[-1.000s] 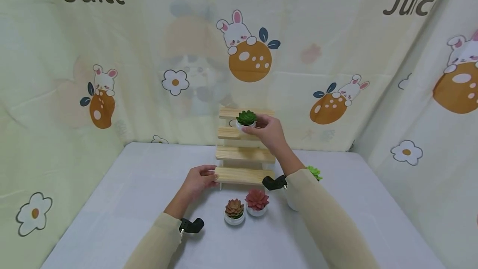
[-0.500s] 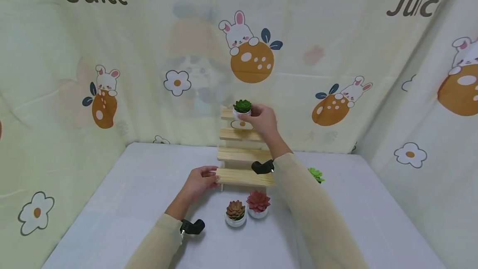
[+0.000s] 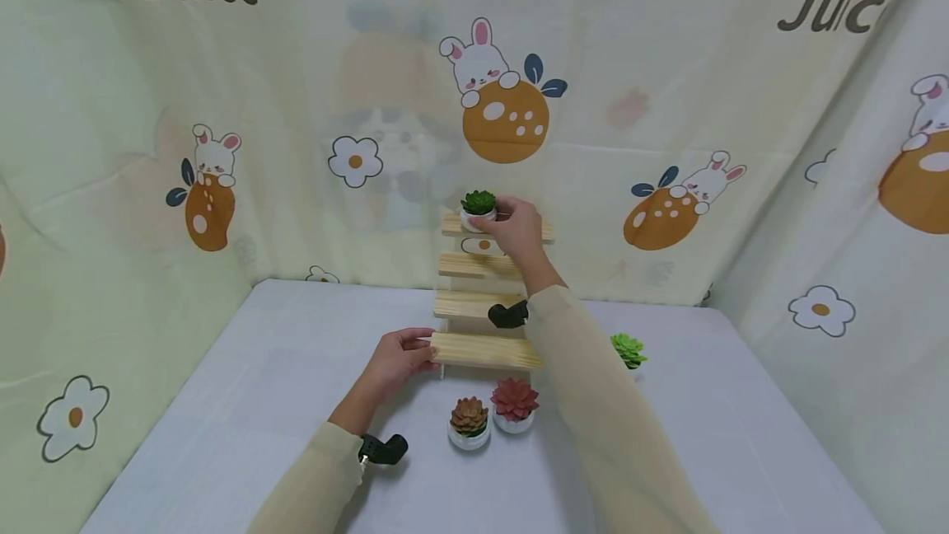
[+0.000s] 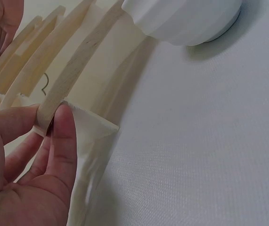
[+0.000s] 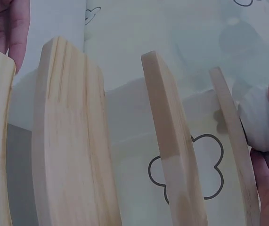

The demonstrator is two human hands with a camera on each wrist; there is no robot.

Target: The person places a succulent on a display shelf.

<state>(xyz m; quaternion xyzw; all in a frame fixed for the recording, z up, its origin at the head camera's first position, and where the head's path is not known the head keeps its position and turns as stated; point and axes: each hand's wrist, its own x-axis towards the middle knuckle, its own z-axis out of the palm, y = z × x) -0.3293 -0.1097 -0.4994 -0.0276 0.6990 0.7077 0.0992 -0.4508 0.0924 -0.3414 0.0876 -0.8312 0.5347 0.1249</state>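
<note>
My right hand (image 3: 516, 229) holds a dark green succulent (image 3: 478, 203) in a white pot (image 5: 261, 120) between thumb and fingers. The pot is right at the top board (image 5: 233, 127) of a wooden tiered shelf (image 3: 485, 350), near its left end. Low on the left, my left hand (image 3: 396, 359) pinches the end of the lowest board (image 4: 68, 77) between thumb and fingers. In front of the shelf, a brown succulent (image 3: 469, 417) and a red succulent (image 3: 515, 399) stand side by side in white pots.
A bright green succulent (image 3: 628, 350) stands right of the shelf, partly behind my right sleeve (image 3: 608, 419). A printed curtain (image 3: 400, 213) hangs directly behind the shelf. All this stands on a white table (image 3: 296, 336).
My right hand has carried the dark green succulent up and slightly left, from in front of the upper boards to the top board. My left hand keeps its grip on the lowest board.
</note>
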